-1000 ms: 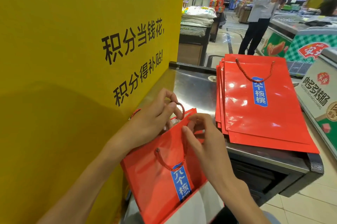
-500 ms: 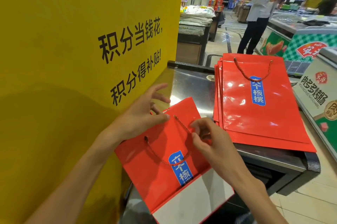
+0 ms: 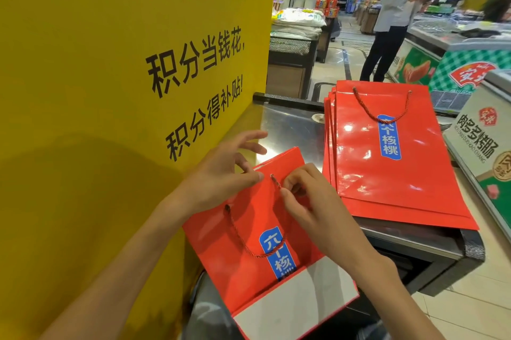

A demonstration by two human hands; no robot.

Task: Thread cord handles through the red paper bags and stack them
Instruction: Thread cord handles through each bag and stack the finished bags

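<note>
Since a second ago, bag has dropped from tilted-up to lying flat on the counter [image 3: 290, 124] edge, printed face up; since half a second ago little more than the hands have shifted. Right hand [image 3: 312, 201] now has its fingers curled, pinching the cord handle [image 3: 243, 240] end at the right-hand hole near the bag's top edge. Left hand [image 3: 218, 176] presses the red paper bag [image 3: 237, 270] down by thumb, remaining fingers spread and straight, gripping nothing.

Judgement: cord's left end looks seated in its hole, right end being fed or snugged; this side's handle close to finished. Whether the other face has its handle, cannot tell.

Materials, near to far: bag bottom flap shows matt grey-white board; face is glossy red laminate, creased flat, blue label. Cord is twisted red rope, hanging in a slack loop. Counter is brushed steel, reflective. Just beside, right: stack of finished bags [image 3: 387, 168], flat, fanned edges, top one with cord loop showing. Yellow sign panel [image 3: 110, 76] at left, smooth.
</note>
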